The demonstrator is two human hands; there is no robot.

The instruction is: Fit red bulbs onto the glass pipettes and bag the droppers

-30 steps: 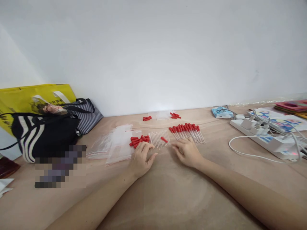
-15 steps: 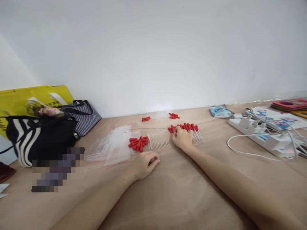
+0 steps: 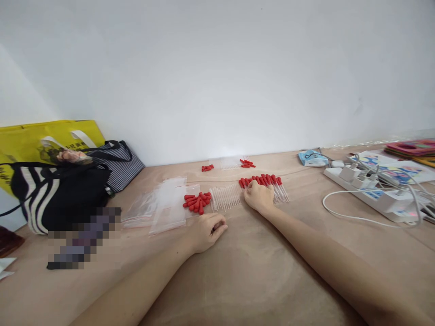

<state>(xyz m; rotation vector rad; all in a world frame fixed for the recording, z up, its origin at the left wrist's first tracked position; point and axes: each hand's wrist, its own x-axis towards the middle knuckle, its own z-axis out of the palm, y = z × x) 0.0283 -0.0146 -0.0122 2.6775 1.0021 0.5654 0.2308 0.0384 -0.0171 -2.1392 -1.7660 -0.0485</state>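
My right hand [image 3: 258, 196] is at the left end of a row of droppers [image 3: 280, 192], glass tubes with red rubber bulbs pointing to the wall. Its fingers are pinched on a dropper there, whose tube is mostly hidden by the hand. My left hand [image 3: 208, 232] rests on the table, loosely curled, with nothing visible in it. Just beyond it lies a heap of loose red rubber bulbs [image 3: 197, 203]. Between the heap and my right hand, bare glass tubes [image 3: 225, 197] lie side by side.
Clear zip bags [image 3: 168, 210] lie left of the bulbs. Near the wall are two small groups of red bulbs [image 3: 207, 168] around more tubes [image 3: 230, 164]. Bags [image 3: 64, 194] stand at left. A white power strip [image 3: 374, 194] with plugs and cables, and a blue mask pack [image 3: 312, 158], are at right.
Both hands stay almost in place. My right hand remains at the left end of the dropper row. The whole view has shifted very slightly.
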